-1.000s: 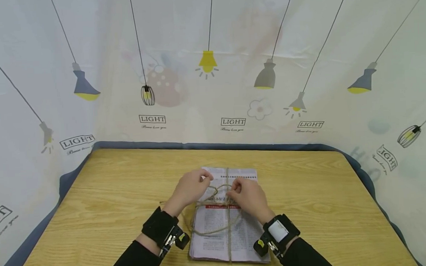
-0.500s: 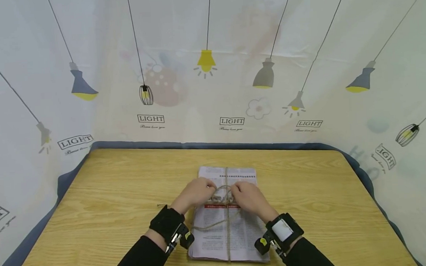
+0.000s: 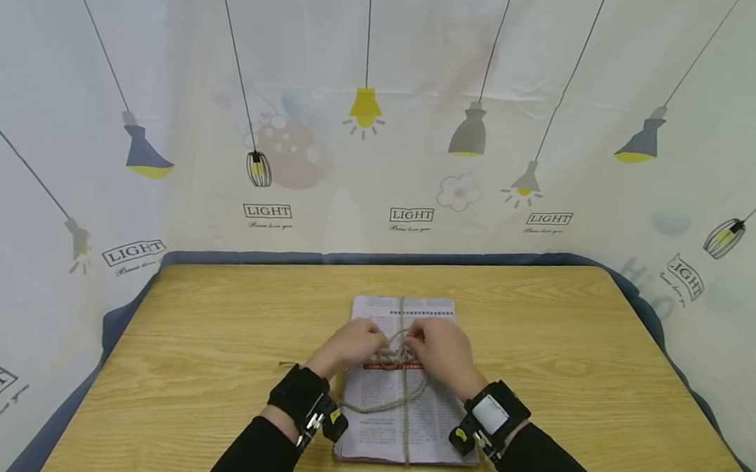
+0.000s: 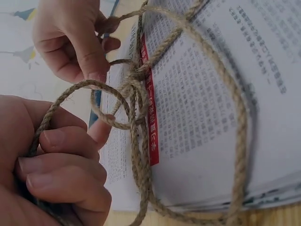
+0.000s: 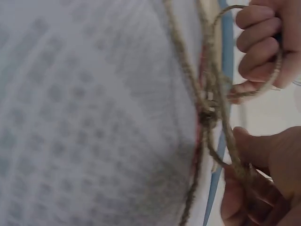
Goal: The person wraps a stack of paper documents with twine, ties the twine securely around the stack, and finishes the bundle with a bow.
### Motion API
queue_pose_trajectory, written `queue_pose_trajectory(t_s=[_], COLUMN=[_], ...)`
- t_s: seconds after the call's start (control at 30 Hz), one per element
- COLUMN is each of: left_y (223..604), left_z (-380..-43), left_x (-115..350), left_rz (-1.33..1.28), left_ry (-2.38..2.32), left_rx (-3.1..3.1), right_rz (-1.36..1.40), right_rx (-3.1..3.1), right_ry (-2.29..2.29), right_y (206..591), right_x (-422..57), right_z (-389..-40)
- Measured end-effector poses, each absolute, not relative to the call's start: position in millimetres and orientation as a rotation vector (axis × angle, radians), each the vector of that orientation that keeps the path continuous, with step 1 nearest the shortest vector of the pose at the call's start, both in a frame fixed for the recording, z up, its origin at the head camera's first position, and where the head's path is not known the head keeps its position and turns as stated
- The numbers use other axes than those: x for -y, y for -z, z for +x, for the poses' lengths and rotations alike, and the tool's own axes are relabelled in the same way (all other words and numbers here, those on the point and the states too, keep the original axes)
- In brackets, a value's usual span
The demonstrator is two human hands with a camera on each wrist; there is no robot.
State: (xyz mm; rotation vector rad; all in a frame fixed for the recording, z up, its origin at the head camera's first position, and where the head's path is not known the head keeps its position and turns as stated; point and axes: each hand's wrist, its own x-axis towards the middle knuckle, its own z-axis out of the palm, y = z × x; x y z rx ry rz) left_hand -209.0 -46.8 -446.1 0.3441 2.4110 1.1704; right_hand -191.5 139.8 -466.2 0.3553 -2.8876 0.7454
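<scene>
A stack of newspapers [image 3: 377,433] lies on the table, with brown twine [image 3: 406,432] crossing it lengthwise and widthwise. Above the crossing, my left hand [image 3: 356,342] curls its fingers round a loop of the twine, which the left wrist view shows running into the fist. My right hand [image 3: 445,349] pinches twine between thumb and fingers just to the right. Between the hands sits a knot [image 4: 135,75], with a small loop beside it. A slack length of twine [image 4: 240,141] bows over the printed page. In the right wrist view the right fingertips [image 5: 242,136] meet the strands.
The wooden table [image 3: 229,320] spreads to both sides of the stack. A loose twine end [image 3: 286,364] pokes out left of the left wrist. Behind the table hangs a pale curtain [image 3: 339,216] printed with lamps. Camera straps [image 3: 299,394] circle both wrists.
My left hand has come down and right, nearer the crossing, and now grips the twine in curled fingers. The twine loop between the hands has shrunk. My right hand stays near the crossing.
</scene>
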Motion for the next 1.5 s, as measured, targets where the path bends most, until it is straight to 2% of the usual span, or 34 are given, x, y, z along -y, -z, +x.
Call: queue_pose_trajectory(t_s=[0.13, 0.43, 0.67, 0.8, 0.97, 1.5], left_y=[446, 449, 447, 449, 450, 446], left_z=[-208, -205, -203, -204, -206, -207], left_x=[48, 45, 42, 40, 38, 40], left_rz=[0.356, 0.492, 0.392, 0.455, 0.530, 0.409], left_ry=[-1.244, -1.244, -1.276, -1.227, -1.200, -1.259], left_rx=[-2.358, -2.401, -2.329, -2.364, -2.393, -2.372], right_rz=[0.353, 0.311, 0.312, 0.320, 0.363, 0.589], right_rx=[2.850, 2.789, 2.761, 2.756, 2.762, 2.837], right_ry=[-0.663, -0.777, -0.824, -0.881, -0.953, -1.072], right_y=[470, 475, 476, 475, 474, 447], right_x=[-138, -133, -132, -132, -135, -132], right_z=[-191, -189, -190, -190, -191, -171])
